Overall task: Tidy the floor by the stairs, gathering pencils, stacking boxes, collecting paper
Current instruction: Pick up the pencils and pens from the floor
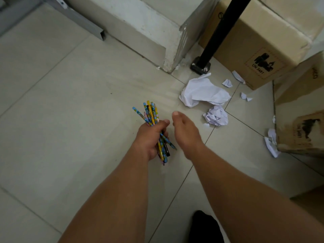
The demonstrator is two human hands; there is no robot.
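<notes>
above the tiles, pencils point(152, 114) upright in left hand point(149, 137)

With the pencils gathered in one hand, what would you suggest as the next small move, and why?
Probably reach the free right hand forward and to the right to the crumpled paper ball. The left hand is closed on the pencils, no loose pencils show on the floor, and the right hand is open and empty, already close to the ball, with more paper scraps just beyond.
</notes>
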